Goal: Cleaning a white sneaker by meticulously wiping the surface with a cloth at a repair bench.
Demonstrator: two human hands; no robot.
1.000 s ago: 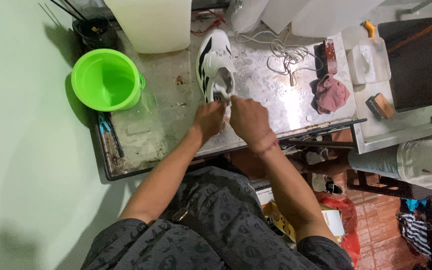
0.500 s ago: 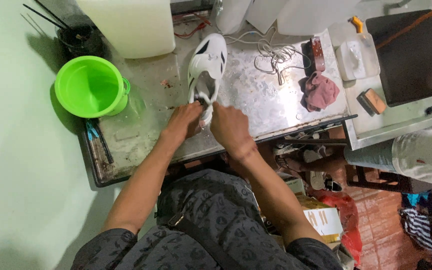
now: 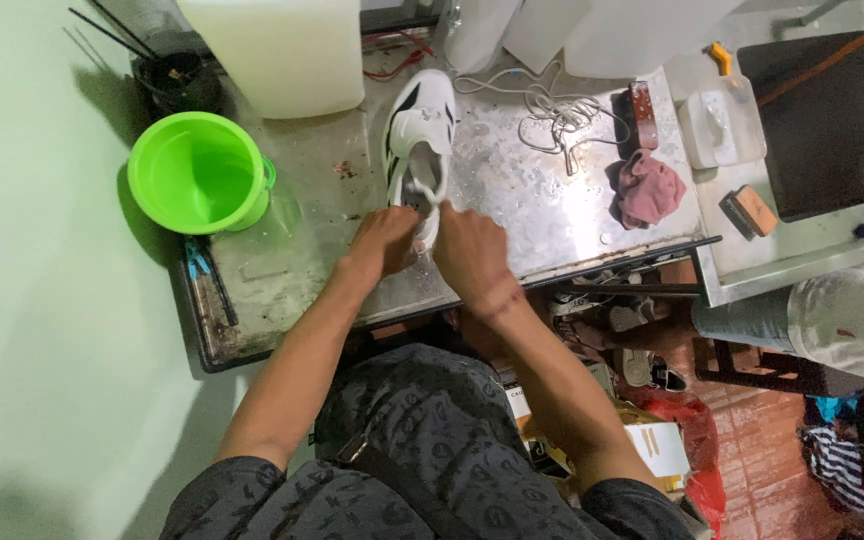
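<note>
Both hands' grip meets at the heel of the white shoe (image 3: 420,140).

A pale green wall (image 3: 32,300) is running down the left side, with soft shadows lying on it. A worn, wet metal table (image 3: 542,215) is standing against it, its surface scratched and stained. To the right, a second steel surface (image 3: 802,250) is adjoining the table and carrying a dark rectangular mat (image 3: 822,120). Below, a reddish tiled floor (image 3: 762,450) is showing at the lower right, crowded with a dark stool frame (image 3: 752,365). Even, diffuse light is falling from above.
</note>
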